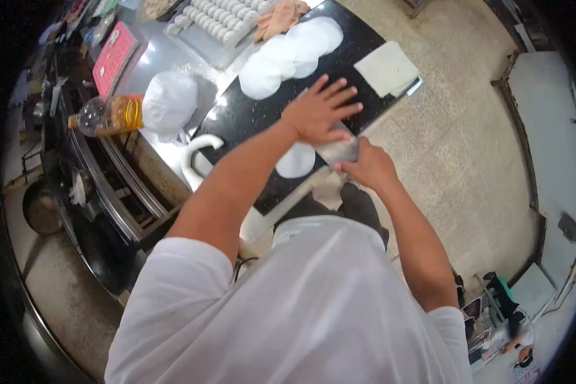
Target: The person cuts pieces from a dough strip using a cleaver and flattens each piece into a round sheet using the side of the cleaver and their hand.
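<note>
My left hand [322, 114] is spread flat with fingers apart, over the black speckled worktop and the upper end of a broad metal blade. My right hand [372, 166] is closed at the blade's near right end, gripping what looks like a cleaver [340, 151]; its handle is hidden in my fingers. Left of the blade lies a single thin white dough round [296, 160]. Farther up, several overlapping white dough rounds [288, 57] rest on the worktop. Whether anything lies under the blade is hidden.
A folded pale cloth [387, 69] lies at the right edge. Beyond are a tray of dough pieces [221, 22] and an orange cloth [280, 19]. At left are a white bag [169, 102], an oil bottle [118, 115] and a red box [115, 59]. A person [525, 345] is far right.
</note>
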A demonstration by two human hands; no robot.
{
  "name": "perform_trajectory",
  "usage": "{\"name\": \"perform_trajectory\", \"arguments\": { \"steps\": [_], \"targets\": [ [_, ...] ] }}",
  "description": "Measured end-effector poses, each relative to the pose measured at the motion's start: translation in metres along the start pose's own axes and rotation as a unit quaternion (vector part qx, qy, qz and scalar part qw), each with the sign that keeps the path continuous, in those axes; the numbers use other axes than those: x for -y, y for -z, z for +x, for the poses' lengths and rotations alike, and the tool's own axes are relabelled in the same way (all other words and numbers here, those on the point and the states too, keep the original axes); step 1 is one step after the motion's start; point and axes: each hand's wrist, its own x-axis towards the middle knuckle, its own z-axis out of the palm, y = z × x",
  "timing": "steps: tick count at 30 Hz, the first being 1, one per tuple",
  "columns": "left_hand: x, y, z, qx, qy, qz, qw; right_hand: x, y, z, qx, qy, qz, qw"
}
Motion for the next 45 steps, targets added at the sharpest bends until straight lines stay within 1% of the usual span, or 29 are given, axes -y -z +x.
{"name": "perform_trajectory", "arguments": {
  "steps": [2,4,6,7,8,9,10,12,14,16,18,19,21,22,23,24,25,27,30,31,33,34,36,37,39,41,42,44,45],
  "targets": [
    [0.002,-0.009,-0.012,-0.010,-0.004,-0.045,0.999,0.007,-0.009,-0.001,0.018,0.005,0.063,0.998],
    [-0.036,-0.018,-0.051,0.008,0.000,-0.036,0.999,-0.001,-0.031,-0.033,0.074,0.021,0.112,0.991],
    [-0.071,-0.027,-0.064,0.022,-0.034,-0.041,0.998,-0.027,-0.066,-0.055,0.126,-0.007,0.154,0.980],
    [-0.080,-0.030,-0.053,0.014,-0.061,-0.057,0.996,-0.026,-0.056,-0.053,0.126,-0.008,0.152,0.980],
    [-0.081,-0.034,-0.042,0.055,-0.055,-0.074,0.994,-0.027,-0.047,-0.052,0.095,-0.043,0.132,0.986],
    [-0.074,-0.032,-0.029,0.058,-0.055,-0.082,0.993,-0.027,-0.043,-0.058,0.070,-0.082,0.113,0.988],
    [-0.062,-0.030,-0.015,0.041,-0.046,-0.057,0.996,-0.035,-0.040,-0.049,0.034,-0.059,0.081,0.994],
    [-0.050,-0.016,0.004,0.024,-0.018,-0.009,1.000,-0.025,0.006,-0.023,0.087,-0.054,0.046,0.994],
    [-0.024,-0.008,0.016,-0.007,-0.004,0.003,1.000,-0.017,0.026,0.003,0.059,-0.037,0.028,0.997],
    [-0.013,-0.002,0.010,-0.035,0.035,-0.010,0.999,-0.009,0.020,-0.002,0.055,-0.025,0.013,0.998],
    [-0.022,0.002,-0.020,-0.015,0.037,-0.011,0.999,-0.002,-0.010,-0.014,0.026,0.005,0.113,0.993],
    [-0.029,0.005,-0.039,0.006,0.035,-0.014,0.999,-0.003,-0.031,-0.020,0.033,0.009,0.112,0.993],
    [-0.046,-0.002,-0.076,0.043,0.042,-0.025,0.998,-0.006,-0.071,-0.030,0.099,0.040,0.107,0.989],
    [-0.050,-0.002,-0.080,0.047,0.043,-0.051,0.997,0.003,-0.063,-0.027,0.100,0.035,0.107,0.989],
    [-0.042,-0.005,-0.079,0.051,0.039,-0.073,0.995,0.010,-0.055,-0.022,0.089,-0.012,0.082,0.993],
    [-0.033,-0.001,-0.067,0.044,0.030,-0.036,0.998,0.019,-0.044,-0.025,0.085,-0.059,0.057,0.993],
    [-0.027,0.002,-0.058,0.052,0.027,-0.048,0.997,0.025,-0.033,-0.026,0.094,-0.070,0.062,0.991],
    [-0.009,0.003,-0.025,-0.007,0.003,0.031,0.999,0.024,0.000,-0.005,0.040,-0.050,0.030,0.997],
    [0.011,0.000,0.006,-0.082,-0.017,0.048,0.995,0.012,0.011,0.012,-0.050,-0.025,-0.025,0.998],
    [0.011,0.006,0.014,-0.139,-0.024,0.034,0.989,0.012,0.009,0.007,-0.055,-0.032,-0.030,0.998],
    [0.007,0.020,0.019,-0.210,-0.001,0.042,0.977,0.013,-0.003,-0.005,-0.118,-0.053,0.025,0.991],
    [0.008,0.025,0.021,-0.274,0.010,0.056,0.960,0.024,-0.011,-0.020,-0.130,-0.088,0.030,0.987],
    [-0.002,0.034,0.000,-0.155,0.164,-0.086,0.970,0.023,-0.055,-0.053,-0.112,-0.106,0.068,0.986],
    [-0.010,0.041,-0.012,-0.080,0.237,-0.144,0.957,0.022,-0.077,-0.074,-0.102,-0.114,0.107,0.982],
    [-0.010,0.034,-0.037,0.184,0.213,-0.220,0.934,0.026,-0.105,-0.124,-0.084,-0.106,0.134,0.982],
    [-0.026,0.041,-0.065,0.146,0.247,-0.291,0.913,0.020,-0.121,-0.156,-0.020,-0.146,0.082,0.986],
    [-0.030,0.039,-0.077,0.137,0.245,-0.288,0.916,0.017,-0.119,-0.164,-0.029,-0.142,0.077,0.986],
    [-0.033,0.031,-0.095,-0.006,0.316,-0.289,0.904,0.007,-0.113,-0.172,-0.056,-0.128,0.094,0.986],
    [-0.034,0.028,-0.102,-0.008,0.317,-0.289,0.903,0.007,-0.101,-0.165,-0.056,-0.127,0.093,0.986]
  ]
}}
